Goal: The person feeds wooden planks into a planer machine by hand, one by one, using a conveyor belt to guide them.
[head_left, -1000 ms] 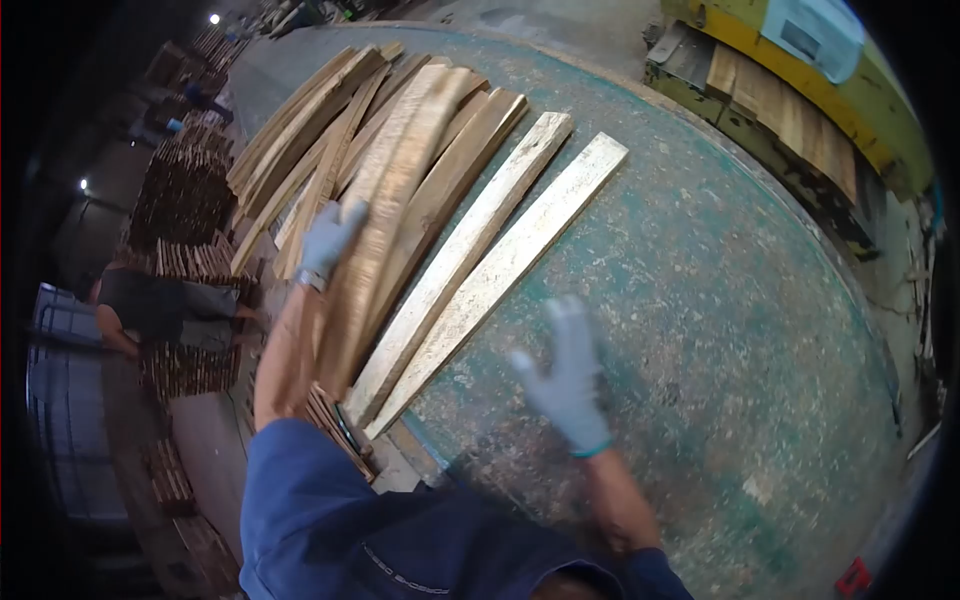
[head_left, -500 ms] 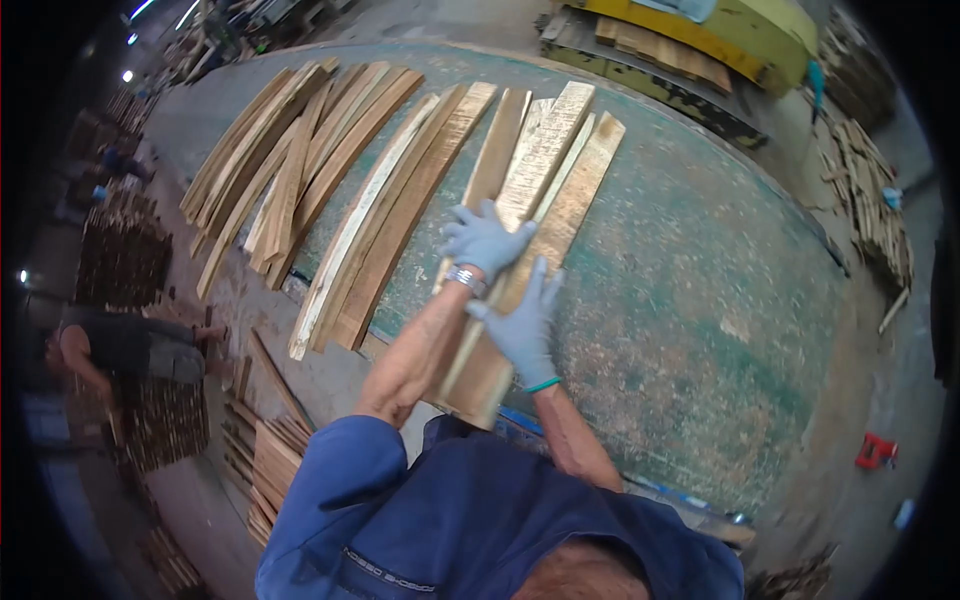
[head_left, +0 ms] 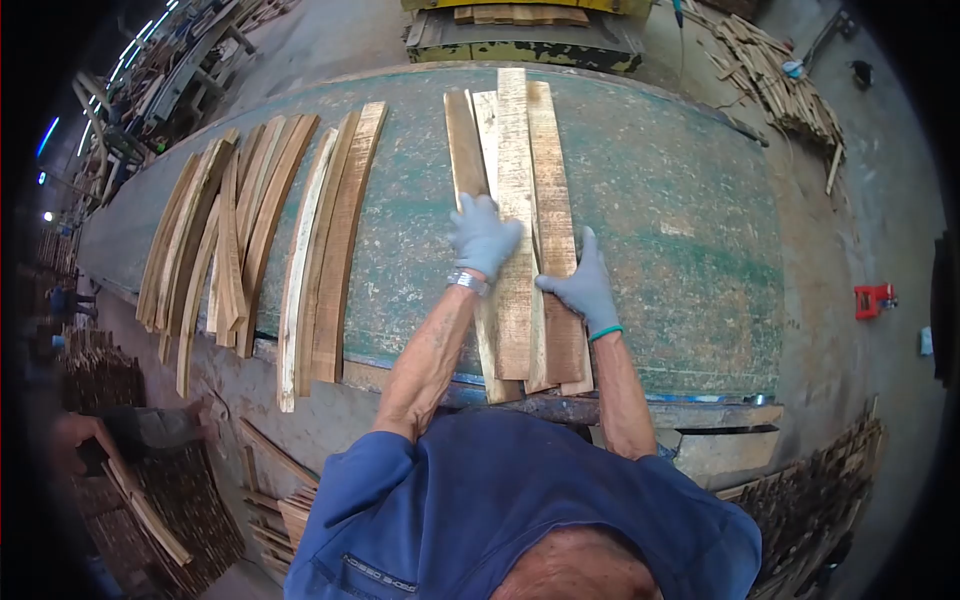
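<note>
A small group of rough wooden boards [head_left: 514,150] lies lengthwise on the worn green table, some overlapping. My left hand [head_left: 484,238], in a grey glove with a metal watch at the wrist, rests with fingers spread on the left and middle boards. At the group's right edge is my right hand [head_left: 588,286], gloved in grey with a green cuff. Its thumb reaches over the rightmost board [head_left: 552,170] while the other fingers stretch along the side. Neither hand is wrapped round a board.
More wooden strips [head_left: 225,230] lie to the left, some crossed, with three longer boards [head_left: 330,250] beside them. A yellow machine [head_left: 520,45] stands beyond the table [head_left: 670,230]. Another person [head_left: 130,430] handles strips at lower left. A red object [head_left: 873,301] sits on the floor.
My view has turned, so the boards now appear nearly upright. My right hand has shifted to the right edge of the group, and the boards look more closely lined up.
</note>
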A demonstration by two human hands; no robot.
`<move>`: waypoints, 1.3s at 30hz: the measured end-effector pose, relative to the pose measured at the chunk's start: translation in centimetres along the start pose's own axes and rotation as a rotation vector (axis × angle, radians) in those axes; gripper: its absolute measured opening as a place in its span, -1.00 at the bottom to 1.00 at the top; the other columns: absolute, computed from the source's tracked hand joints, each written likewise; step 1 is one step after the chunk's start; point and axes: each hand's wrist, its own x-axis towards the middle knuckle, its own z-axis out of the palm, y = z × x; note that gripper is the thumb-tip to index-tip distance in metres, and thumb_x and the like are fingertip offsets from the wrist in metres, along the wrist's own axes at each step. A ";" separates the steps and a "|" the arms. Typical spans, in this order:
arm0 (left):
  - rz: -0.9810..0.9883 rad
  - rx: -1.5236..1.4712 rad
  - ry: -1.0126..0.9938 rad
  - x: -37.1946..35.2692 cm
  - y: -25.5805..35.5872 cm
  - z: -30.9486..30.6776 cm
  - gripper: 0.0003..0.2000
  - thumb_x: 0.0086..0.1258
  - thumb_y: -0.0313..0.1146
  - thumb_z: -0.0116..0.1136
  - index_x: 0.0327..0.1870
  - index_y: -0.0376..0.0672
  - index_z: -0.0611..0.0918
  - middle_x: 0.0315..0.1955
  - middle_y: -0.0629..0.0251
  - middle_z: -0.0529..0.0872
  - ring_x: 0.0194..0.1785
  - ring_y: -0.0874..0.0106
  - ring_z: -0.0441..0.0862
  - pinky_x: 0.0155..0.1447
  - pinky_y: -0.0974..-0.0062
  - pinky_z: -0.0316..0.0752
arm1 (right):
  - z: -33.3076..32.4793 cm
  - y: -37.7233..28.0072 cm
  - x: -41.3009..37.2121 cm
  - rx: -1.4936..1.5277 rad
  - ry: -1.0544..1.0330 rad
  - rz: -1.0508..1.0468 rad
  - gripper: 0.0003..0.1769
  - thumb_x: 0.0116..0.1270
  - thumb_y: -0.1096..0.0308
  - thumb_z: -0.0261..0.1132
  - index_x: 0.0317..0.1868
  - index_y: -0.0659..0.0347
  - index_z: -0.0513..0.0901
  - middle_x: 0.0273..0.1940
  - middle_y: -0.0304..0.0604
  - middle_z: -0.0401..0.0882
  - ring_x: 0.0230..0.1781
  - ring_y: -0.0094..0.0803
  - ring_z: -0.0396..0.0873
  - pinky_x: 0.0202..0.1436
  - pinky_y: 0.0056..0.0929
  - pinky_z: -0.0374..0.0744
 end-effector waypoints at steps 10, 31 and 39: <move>0.215 0.239 0.043 -5.3 1.0 -0.2 0.00 0.07 0.01 0.36 0.57 -0.13 0.17 0.27 -0.22 0.37 0.15 -0.02 0.57 0.20 0.16 0.53 | -5.4 6.5 0.6 1.159 -0.321 0.173 -0.24 0.15 0.43 0.22 0.42 0.38 0.31 0.05 0.06 0.62 -0.05 -0.28 0.67 0.07 -0.37 0.65; 0.509 0.322 0.135 -9.6 -4.4 3.1 -0.27 0.34 0.28 0.09 0.52 0.27 0.33 0.56 -0.16 0.02 0.60 -0.25 -0.19 0.52 -0.30 -0.28 | -3.7 8.2 -7.5 -0.195 0.006 -0.223 0.16 -0.26 0.02 0.69 0.46 -0.12 0.38 0.41 0.04 0.20 0.39 0.09 0.27 0.38 -0.05 0.43; 0.312 0.351 0.286 -5.2 -10.4 3.2 -0.40 0.50 0.21 -0.14 0.52 0.28 0.32 0.57 -0.05 0.06 0.57 -0.29 -0.07 0.55 -0.19 -0.14 | -4.6 7.8 -7.8 0.032 -0.064 -0.182 -0.05 0.02 0.27 0.52 0.44 0.27 0.33 0.17 0.09 0.48 0.14 0.05 0.49 0.29 -0.09 0.48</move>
